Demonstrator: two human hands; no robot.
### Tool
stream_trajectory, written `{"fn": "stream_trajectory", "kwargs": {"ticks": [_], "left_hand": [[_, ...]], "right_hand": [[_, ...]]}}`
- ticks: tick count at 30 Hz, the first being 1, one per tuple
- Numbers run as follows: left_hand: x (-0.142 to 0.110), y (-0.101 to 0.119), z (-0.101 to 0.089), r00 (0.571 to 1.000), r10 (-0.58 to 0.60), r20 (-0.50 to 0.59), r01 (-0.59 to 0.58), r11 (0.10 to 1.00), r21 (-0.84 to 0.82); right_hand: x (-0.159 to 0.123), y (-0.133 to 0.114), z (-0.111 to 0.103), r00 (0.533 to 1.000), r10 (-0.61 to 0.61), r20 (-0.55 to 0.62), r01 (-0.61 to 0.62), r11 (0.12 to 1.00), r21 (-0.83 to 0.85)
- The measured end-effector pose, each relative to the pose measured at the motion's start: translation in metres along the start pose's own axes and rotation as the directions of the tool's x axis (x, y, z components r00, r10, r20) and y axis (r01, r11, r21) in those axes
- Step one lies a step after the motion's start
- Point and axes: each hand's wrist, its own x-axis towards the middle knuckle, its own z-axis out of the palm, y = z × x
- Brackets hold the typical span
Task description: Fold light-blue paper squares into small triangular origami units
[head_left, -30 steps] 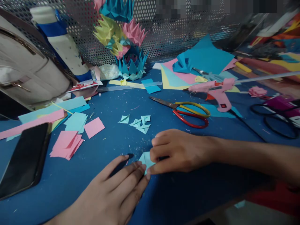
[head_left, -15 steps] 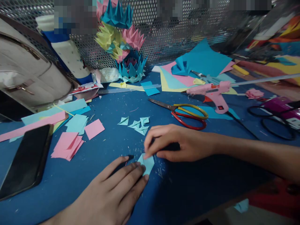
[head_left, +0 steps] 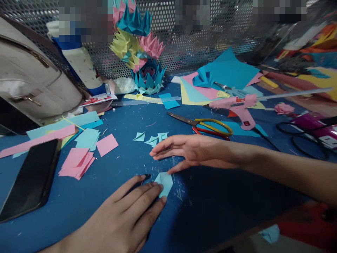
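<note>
On the blue table (head_left: 126, 117), in the head view, scissors (head_left: 194, 122) lie by the glue gun (head_left: 240, 109); down front, the left hand (head_left: 123, 211), fingers outstretched, pins the folded paper (head_left: 166, 182) flat, the right hand (head_left: 196, 151) spread and holding nothing, thumb at its edge!

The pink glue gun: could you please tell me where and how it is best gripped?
Probably by its handle, from the near side with the right hand: the handle slants toward the person, while the nozzle points left, away from that grip.

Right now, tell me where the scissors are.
In the head view, the scissors lie right of centre, beyond the right hand and left of the pink glue gun's handle.
</note>
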Motion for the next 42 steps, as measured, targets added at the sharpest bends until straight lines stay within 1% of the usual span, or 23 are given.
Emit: {"fn": "stream_trajectory", "kwargs": {"ticks": [8, 15, 23, 24, 28, 29, 31, 32, 34, 37, 39, 42], "left_hand": [[0.000, 0.000, 0.001, 1.000, -0.004, -0.003, 0.004, 1.000, -0.004], [-0.002, -0.001, 0.001, 1.000, 0.013, -0.007, -0.013, 1.000, 0.002], [0.000, -0.002, -0.001, 0.999, 0.027, 0.028, -0.027, 1.000, 0.004], [0.000, -0.002, -0.001, 0.999, 0.029, 0.014, -0.029, 1.000, 0.008], [0.000, -0.002, 0.000, 1.000, 0.024, -0.007, -0.024, 1.000, 0.016], [0.000, -0.001, 0.000, 1.000, 0.022, -0.005, -0.022, 1.000, 0.016], [0.000, -0.001, 0.001, 1.000, 0.023, 0.011, -0.023, 1.000, 0.011], [0.000, -0.001, 0.002, 1.000, 0.023, 0.000, -0.023, 1.000, 0.010], [0.000, -0.001, 0.002, 1.000, 0.023, -0.012, -0.023, 1.000, 0.010], [-0.001, -0.001, 0.002, 1.000, 0.029, 0.002, -0.029, 0.999, 0.017], [-0.001, -0.001, 0.001, 0.999, 0.033, 0.008, -0.033, 0.999, 0.021], [-0.002, -0.001, 0.001, 0.999, 0.039, -0.003, -0.039, 0.999, 0.032]], "right_hand": [[-0.005, -0.014, 0.000, 1.000, 0.020, 0.017, -0.020, 1.000, -0.001], [0.000, -0.007, -0.007, 0.999, 0.012, 0.033, -0.015, 0.995, 0.099], [0.002, -0.004, -0.008, 0.999, -0.005, 0.041, 0.000, 0.995, 0.105], [0.002, -0.004, -0.008, 0.999, -0.002, 0.041, -0.002, 0.995, 0.102], [0.004, -0.001, -0.005, 0.999, 0.029, 0.017, -0.030, 0.998, 0.056], [0.005, 0.001, -0.003, 0.999, 0.032, -0.003, -0.032, 0.999, 0.016], [0.007, 0.005, 0.001, 0.998, 0.013, -0.063, -0.020, 0.993, -0.114], [0.007, 0.008, 0.004, 0.996, -0.018, -0.093, -0.001, 0.980, -0.201], [0.008, 0.013, 0.010, 0.988, -0.087, -0.131, 0.031, 0.924, -0.382], [0.009, 0.022, 0.018, 0.967, -0.222, -0.122, 0.101, 0.779, -0.619], [0.010, 0.028, 0.022, 0.951, -0.290, -0.105, 0.129, 0.683, -0.719], [0.012, 0.035, 0.026, 0.942, -0.328, -0.076, 0.130, 0.564, -0.816]]}}
